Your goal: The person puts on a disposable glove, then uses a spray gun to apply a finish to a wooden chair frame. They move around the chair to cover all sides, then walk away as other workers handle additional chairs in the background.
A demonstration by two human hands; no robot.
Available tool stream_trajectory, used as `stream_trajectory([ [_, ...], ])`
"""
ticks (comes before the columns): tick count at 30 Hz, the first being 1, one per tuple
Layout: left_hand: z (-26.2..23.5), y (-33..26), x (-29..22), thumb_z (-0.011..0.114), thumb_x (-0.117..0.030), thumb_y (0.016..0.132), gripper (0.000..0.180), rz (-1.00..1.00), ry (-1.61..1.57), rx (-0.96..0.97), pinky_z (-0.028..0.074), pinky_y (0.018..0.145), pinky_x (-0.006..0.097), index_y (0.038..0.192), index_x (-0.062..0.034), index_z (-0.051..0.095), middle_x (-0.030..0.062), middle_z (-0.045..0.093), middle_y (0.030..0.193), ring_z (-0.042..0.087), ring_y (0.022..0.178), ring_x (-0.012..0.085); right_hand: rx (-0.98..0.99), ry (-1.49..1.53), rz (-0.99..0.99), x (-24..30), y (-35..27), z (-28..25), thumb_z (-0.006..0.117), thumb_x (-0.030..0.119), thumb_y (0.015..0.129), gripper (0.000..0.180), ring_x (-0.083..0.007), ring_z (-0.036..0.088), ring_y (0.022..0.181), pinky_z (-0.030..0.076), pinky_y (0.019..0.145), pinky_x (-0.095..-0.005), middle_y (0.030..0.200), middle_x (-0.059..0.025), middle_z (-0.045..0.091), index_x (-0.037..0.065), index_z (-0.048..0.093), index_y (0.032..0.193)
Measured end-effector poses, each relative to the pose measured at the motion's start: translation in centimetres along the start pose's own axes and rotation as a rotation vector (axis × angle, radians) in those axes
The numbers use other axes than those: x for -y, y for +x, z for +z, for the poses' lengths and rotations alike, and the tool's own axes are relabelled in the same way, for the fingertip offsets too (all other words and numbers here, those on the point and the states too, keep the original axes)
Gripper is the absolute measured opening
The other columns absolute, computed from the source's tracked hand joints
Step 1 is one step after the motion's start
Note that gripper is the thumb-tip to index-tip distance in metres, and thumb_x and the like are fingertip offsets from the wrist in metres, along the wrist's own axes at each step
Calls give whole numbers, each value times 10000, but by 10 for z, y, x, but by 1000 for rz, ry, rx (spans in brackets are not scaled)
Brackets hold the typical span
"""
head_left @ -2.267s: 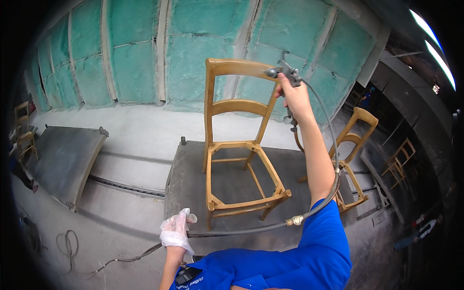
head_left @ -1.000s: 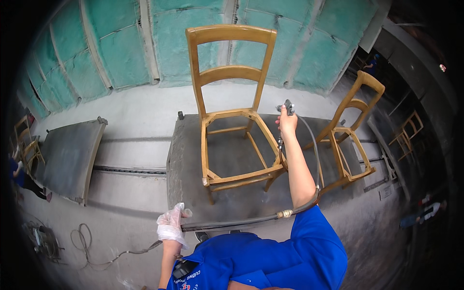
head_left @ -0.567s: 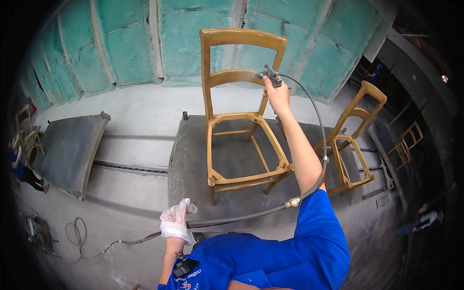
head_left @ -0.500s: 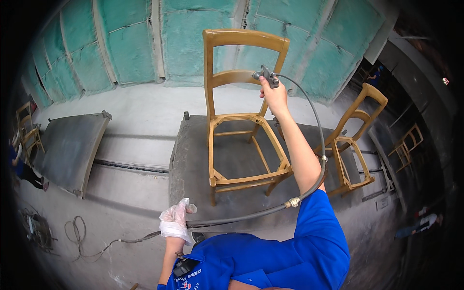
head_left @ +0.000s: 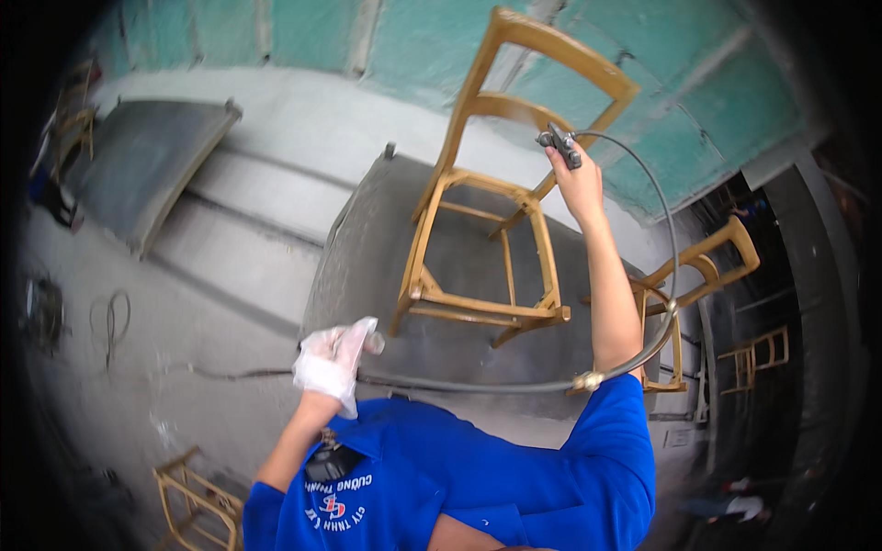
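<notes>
My right hand (head_left: 577, 186) is bare and wrapped round a metal spray gun (head_left: 561, 147), its nozzle facing the backrest of a wooden chair frame (head_left: 457, 174) with an open seat. A faint haze shows near the nozzle. From the gun a dark hose (head_left: 514, 387) loops past my right forearm and runs across my front to the left. My left hand (head_left: 331, 361), in a clear plastic glove, is closed round this hose. A small greyish thing (head_left: 373, 342) sticks out by its fingers; I cannot tell what it is. The chair stands on a dark grey board (head_left: 367, 248).
Another chair frame (head_left: 712, 266) stands at the right, with a third (head_left: 758, 360) beyond it. A grey board (head_left: 152, 161) lies far left, near a person (head_left: 57, 197). One more chair frame (head_left: 197, 500) is at lower left. Hose coils (head_left: 112, 326) lie on the floor. Green sheeting (head_left: 661, 119) covers the back wall.
The view has turned, so the chair now looks tilted and further right. A chair frame has come into view at lower left. Both hands keep their holds; the gun remains by the backrest.
</notes>
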State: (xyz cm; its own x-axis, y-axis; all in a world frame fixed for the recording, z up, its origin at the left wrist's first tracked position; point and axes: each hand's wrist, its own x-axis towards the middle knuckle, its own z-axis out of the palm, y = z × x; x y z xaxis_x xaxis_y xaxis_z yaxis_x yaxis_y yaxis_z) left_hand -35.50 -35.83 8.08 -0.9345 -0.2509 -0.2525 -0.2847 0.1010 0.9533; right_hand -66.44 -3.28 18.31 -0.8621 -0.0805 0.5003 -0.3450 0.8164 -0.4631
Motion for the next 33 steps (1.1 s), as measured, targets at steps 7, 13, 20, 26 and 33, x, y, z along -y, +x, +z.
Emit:
stream_trajectory([
  [7,-10,-25,11,653,-172,987,281,43,-468,-38,517,764,281,803,31,716,84,728,788,647,752,115,415,-31,-69,46,-6,70,700,369,934,363,-217,645,636,506,656,-378,711,-108,672,73,708,1145],
  [13,-73,4,38,670,-213,977,327,-85,-360,13,501,764,261,763,27,722,88,730,767,642,740,115,627,-149,23,117,-51,58,717,337,928,339,-276,679,788,522,770,-392,877,-154,724,54,698,1113],
  [20,-160,54,83,658,-330,960,406,-130,-393,198,452,666,286,725,-1,700,64,682,706,562,656,117,727,-214,187,221,-131,67,714,289,945,340,-161,592,706,497,708,-334,785,-73,655,41,671,1172],
  [26,-219,69,111,630,-246,971,239,101,-242,167,409,579,303,913,-44,742,24,560,625,473,575,115,913,-311,221,269,-119,109,699,356,936,380,-354,696,928,520,837,-403,964,-182,729,68,684,1184],
  [33,-250,51,128,620,-214,983,224,-28,-279,246,396,534,284,976,-29,746,15,581,621,470,549,79,1063,-709,43,235,-63,230,672,420,936,400,-392,681,978,529,850,-477,974,-204,722,69,685,1127],
])
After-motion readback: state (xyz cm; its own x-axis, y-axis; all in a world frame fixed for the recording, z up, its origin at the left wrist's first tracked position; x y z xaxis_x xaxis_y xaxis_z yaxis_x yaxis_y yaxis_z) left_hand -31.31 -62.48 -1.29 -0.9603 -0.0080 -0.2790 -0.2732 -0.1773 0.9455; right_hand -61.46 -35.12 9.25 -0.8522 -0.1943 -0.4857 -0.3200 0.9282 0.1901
